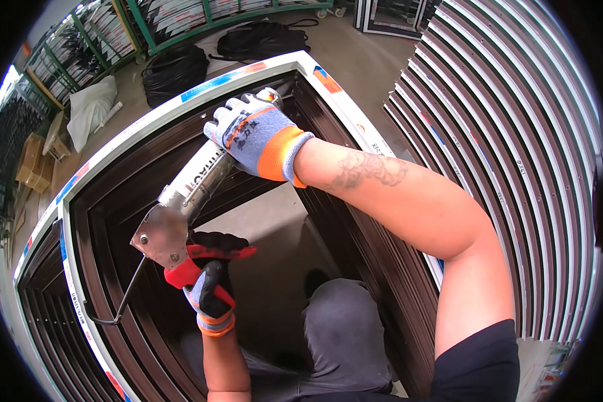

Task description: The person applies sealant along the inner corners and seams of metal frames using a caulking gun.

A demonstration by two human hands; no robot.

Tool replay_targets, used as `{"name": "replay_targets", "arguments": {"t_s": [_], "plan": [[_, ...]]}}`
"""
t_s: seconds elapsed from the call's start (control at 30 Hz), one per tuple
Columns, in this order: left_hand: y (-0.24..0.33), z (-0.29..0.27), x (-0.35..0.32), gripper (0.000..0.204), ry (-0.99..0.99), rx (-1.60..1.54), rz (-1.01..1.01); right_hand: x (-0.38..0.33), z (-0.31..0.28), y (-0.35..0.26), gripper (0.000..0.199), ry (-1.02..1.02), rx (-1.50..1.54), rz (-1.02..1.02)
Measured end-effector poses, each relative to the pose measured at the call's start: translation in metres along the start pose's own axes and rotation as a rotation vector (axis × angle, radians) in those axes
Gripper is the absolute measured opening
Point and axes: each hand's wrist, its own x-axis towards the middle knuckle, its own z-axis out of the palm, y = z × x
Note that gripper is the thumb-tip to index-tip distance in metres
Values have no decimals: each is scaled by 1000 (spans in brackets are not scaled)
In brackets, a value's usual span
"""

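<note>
A caulking gun [193, 184] with a white, printed tube in its metal cradle lies slanted over a frame of nested dark brown profiles [107, 241]. My left hand [211, 291], in a grey, black and orange glove, grips its red handle below the metal body. Out of the gun's back end, a thin bent rod [128, 288] points down toward the left. My right hand [251, 130], in a blue-grey glove with an orange cuff, is closed over the front of the tube. The nozzle tip is mostly hidden beyond that hand, near the frame's far corner.
White outer profiles [221, 80] with coloured tape strips edge the stack. Long striped profiles [502, 147] are stacked at the right. Black coiled bundles [174, 74], a white sack [90, 110] and a cardboard box [37, 164] sit beyond, before green racks [154, 40].
</note>
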Motion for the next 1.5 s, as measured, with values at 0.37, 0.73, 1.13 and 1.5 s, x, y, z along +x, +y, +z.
{"name": "replay_targets", "arguments": {"t_s": [0.37, 0.73, 1.13, 1.5], "plan": [[18, 14, 2, 51, 111, -49, -73, -1, -12, -1, 33, -57, 52, 28], [36, 2, 1, 37, 126, 91, -87, -2, -9, -1, 53, -20, 68, 71], [14, -38, -18, 61, 15, 87, -1, -23, 3, -42, 45, 268, 30, 129], [-31, -48, -60, 61, -50, 237, 153, -49, 36, -76, 25, 359, 209, 98]]}}
